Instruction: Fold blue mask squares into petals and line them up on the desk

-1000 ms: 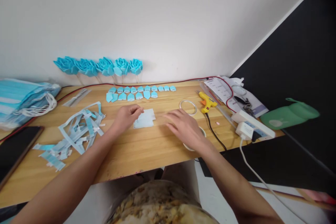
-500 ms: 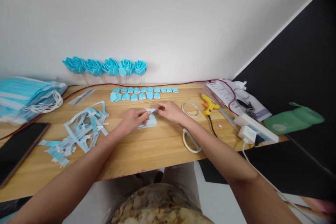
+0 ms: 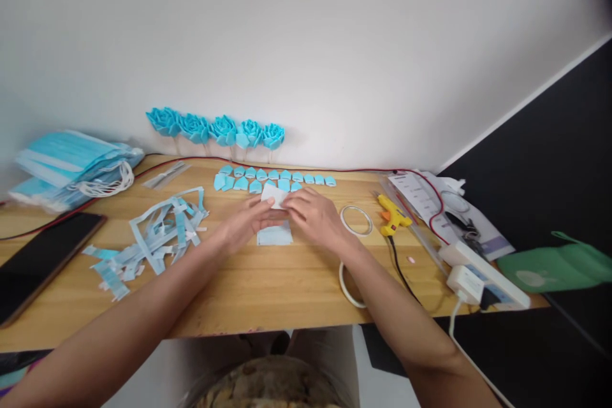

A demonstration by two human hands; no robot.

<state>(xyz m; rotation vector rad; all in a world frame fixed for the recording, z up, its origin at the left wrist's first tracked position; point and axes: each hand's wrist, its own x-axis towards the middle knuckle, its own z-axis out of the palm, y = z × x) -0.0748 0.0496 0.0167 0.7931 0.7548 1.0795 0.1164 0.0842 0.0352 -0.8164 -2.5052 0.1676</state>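
A small pale piece of mask fabric (image 3: 274, 196) is held up between my two hands, its whitish face toward me. My left hand (image 3: 246, 222) pinches its left edge with thumb and fingers. On the other side, my right hand (image 3: 313, 211) grips the right edge with its fingertips. Beneath them, more light blue fabric pieces (image 3: 275, 235) lie on the wooden table (image 3: 224, 296). Just beyond my hands run two rows of folded blue petals (image 3: 241, 184), a few partly hidden behind the held piece.
Blue fabric roses (image 3: 223, 130) lean along the wall. Left are masks (image 3: 71, 159), a phone (image 3: 45, 261) and fabric scraps (image 3: 157, 236). Right are two tape rolls (image 3: 356, 221), a yellow glue gun (image 3: 394, 213), a power strip (image 3: 497, 280) and a green pouch (image 3: 549, 268).
The narrow, bunched-looking piece between my fingers now shows as a broader, flat pale square. My hands have shifted slightly, and the whole view has tilted and moved.
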